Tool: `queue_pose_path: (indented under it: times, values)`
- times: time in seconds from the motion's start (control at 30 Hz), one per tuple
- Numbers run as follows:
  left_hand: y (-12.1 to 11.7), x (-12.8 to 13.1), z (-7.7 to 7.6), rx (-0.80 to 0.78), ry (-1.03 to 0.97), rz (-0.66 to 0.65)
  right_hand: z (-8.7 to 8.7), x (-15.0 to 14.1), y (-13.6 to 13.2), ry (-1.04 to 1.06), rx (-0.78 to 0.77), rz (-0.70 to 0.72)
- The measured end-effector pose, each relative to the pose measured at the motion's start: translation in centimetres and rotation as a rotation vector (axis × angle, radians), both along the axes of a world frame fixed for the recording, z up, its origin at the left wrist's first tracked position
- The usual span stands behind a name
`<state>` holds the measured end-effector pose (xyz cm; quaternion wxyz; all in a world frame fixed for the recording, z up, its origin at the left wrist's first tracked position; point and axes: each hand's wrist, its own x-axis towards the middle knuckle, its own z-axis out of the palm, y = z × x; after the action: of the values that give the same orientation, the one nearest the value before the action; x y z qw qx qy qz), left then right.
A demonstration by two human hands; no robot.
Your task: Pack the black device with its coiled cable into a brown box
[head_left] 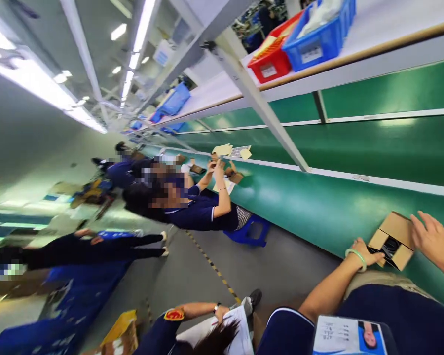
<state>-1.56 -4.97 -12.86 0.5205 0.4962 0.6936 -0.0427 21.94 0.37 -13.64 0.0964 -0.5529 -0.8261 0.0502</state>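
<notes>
A small brown cardboard box (397, 226) rests on the green work surface at the lower right, its flaps folded out. Inside it shows a black item (391, 245), looking like a coiled cable, though its kind is not certain. My left hand (365, 254), with a pale green bangle at the wrist, grips the near left side of the box, thumb over the edge. On the other side, my right hand (432, 239) has its fingers stretched out beside the right flap. Whether those fingertips touch the cardboard I cannot tell.
The green bench (318, 207) runs away to the left, where a seated co-worker (192, 212) handles small cartons. A red bin (268, 64) and a blue bin (314, 44) stand on the shelf above. Close on my left, another person holds papers (240, 328).
</notes>
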Motion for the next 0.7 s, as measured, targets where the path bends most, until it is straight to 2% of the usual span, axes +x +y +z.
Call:
queue_pose_path:
  times: [0.1, 0.17, 0.27, 0.37, 0.5, 0.7]
  values:
    - [0.7, 0.8, 0.7, 0.269, 0.120, -0.040, 1.0, -0.8, -1.3, -0.030, -0.058, 0.117]
    - [1.5, 1.6, 1.0, 0.334, 0.133, -0.148, 1.4, -1.6, -2.1, -0.014, -0.040, 0.177]
    - [2.9, 2.4, 0.7, 0.325, 0.138, -0.264, 1.3, -2.7, -2.9, 0.019, -0.043, 0.326]
    - [3.8, 1.9, 0.3, 0.313, 0.143, -0.289, 0.8, -3.5, -3.1, -0.014, -0.135, 0.445]
    - [3.7, 0.5, 0.2, 0.296, 0.129, -0.251, 0.3, -2.8, -3.2, -0.018, -0.159, 0.457]
    - [3.9, -0.7, -0.4, 0.250, 0.110, -0.176, -0.4, 1.2, -5.6, 0.045, -0.111, 0.429]
